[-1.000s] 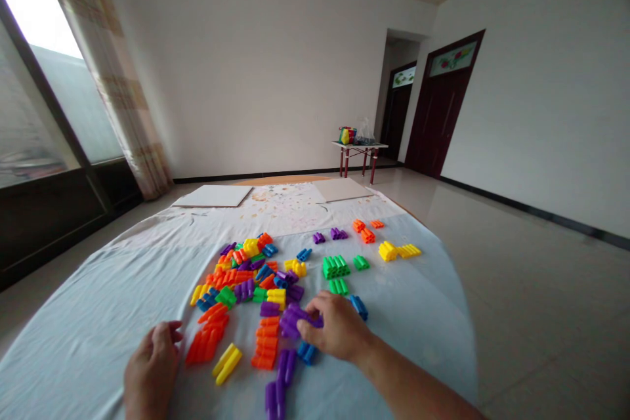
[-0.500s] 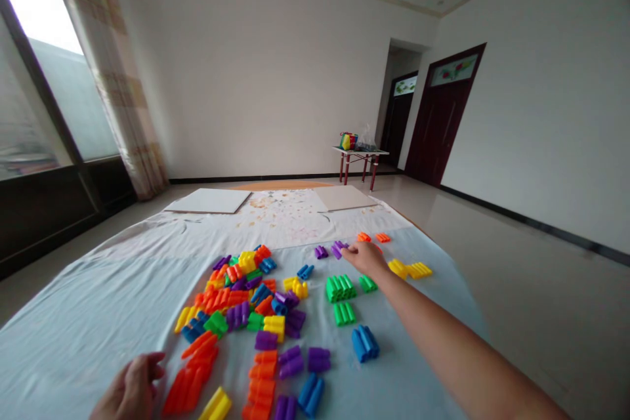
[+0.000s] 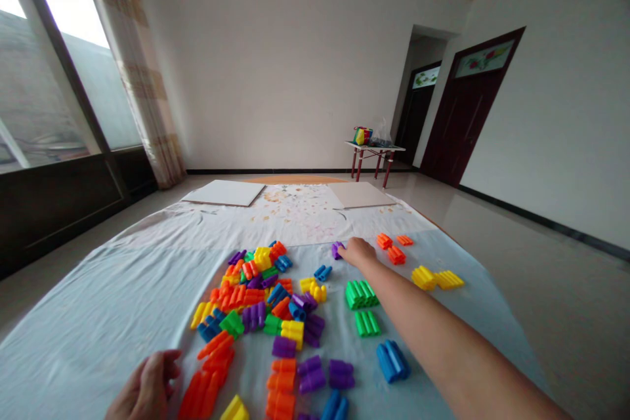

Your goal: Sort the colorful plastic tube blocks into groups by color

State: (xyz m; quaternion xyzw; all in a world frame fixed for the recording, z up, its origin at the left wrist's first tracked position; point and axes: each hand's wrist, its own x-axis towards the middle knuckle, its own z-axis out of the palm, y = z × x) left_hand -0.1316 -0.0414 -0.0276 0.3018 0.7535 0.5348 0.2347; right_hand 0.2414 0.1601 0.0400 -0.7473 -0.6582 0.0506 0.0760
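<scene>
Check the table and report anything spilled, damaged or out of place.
No spill or damage is apparent. Mildly odd: one small blue piece lies between the jumbled mixed-colour pile and the neatly aligned green blocks, seemingly belonging to neither, so it looks stray.

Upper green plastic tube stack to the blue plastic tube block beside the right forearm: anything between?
Yes: in the head view, a smaller green plastic tube block lies between the green stack and the blue block.

head view | forward, downward | close above table point(image 3: 113, 295) | wall point(image 3: 295, 79) beyond
</scene>
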